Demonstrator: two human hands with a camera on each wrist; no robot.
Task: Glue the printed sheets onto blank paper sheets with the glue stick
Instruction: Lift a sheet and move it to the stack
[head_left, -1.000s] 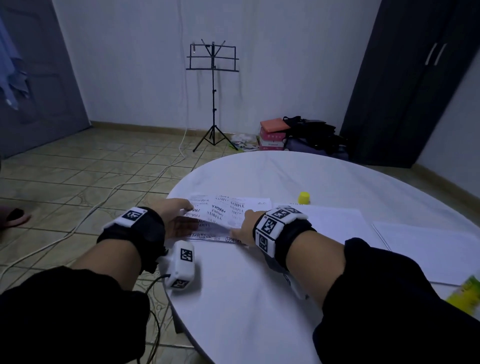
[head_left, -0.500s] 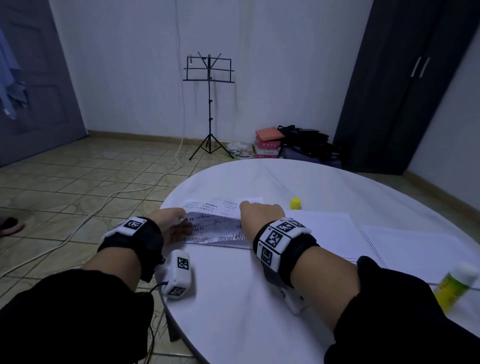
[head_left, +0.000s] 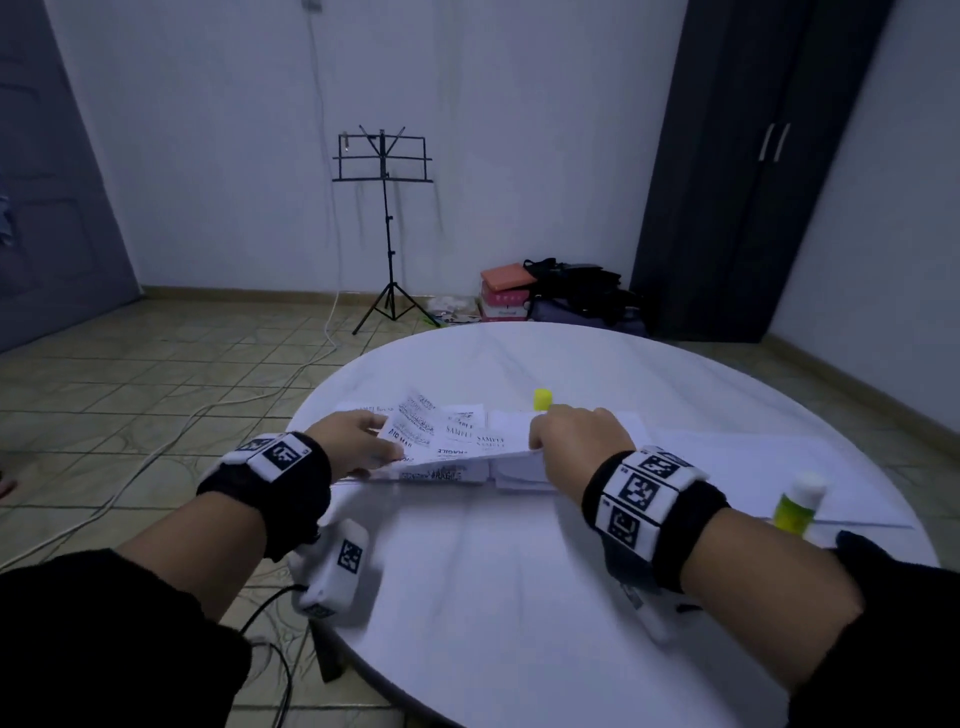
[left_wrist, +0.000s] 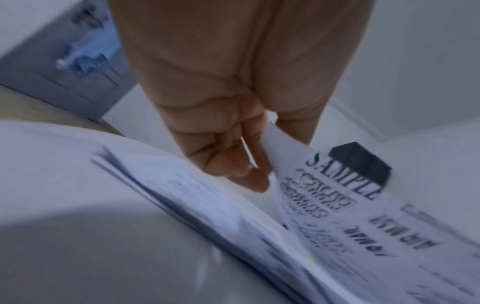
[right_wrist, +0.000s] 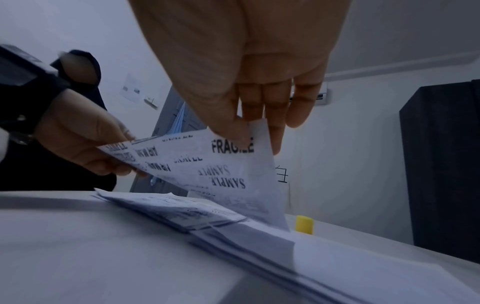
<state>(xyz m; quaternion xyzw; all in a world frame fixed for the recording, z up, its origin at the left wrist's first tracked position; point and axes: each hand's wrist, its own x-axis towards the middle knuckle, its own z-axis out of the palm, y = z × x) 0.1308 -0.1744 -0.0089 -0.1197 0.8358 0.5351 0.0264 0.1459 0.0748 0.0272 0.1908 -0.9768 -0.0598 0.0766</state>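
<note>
**Top printed sheet comes up off the pile, held at both ends**

A second ago both hands lay low on the pile of printed sheets; now the near edge of the top printed sheet (head_left: 447, 441) is raised clear of the pile, and the glue stick has come into view at the right.

The left hand (head_left: 358, 441) pinches the sheet's left end between thumb and fingers, and the wrist view shows the paper curling up out of that pinch. The right hand (right_wrist: 249, 115) pinches the right end, thumb on the printed face beside the word FRAGILE, fingers behind. The sheet's long axis runs left to right, spanning the gap between the two hands, its far edge sloping down to the pile of printed sheets (right_wrist: 182, 211) beneath.

The blank paper sheets (head_left: 737, 457) lie flat on the worktop (head_left: 498, 597) to the right of the pile, so the carry is likely rightward along the sheet's own length, and the right hand is the nearer one. The glue stick (head_left: 797, 501) stands upright at the blanks' near right corner, just beside the right forearm; its yellow cap (head_left: 542, 399) stands apart, just beyond the right hand.
</note>
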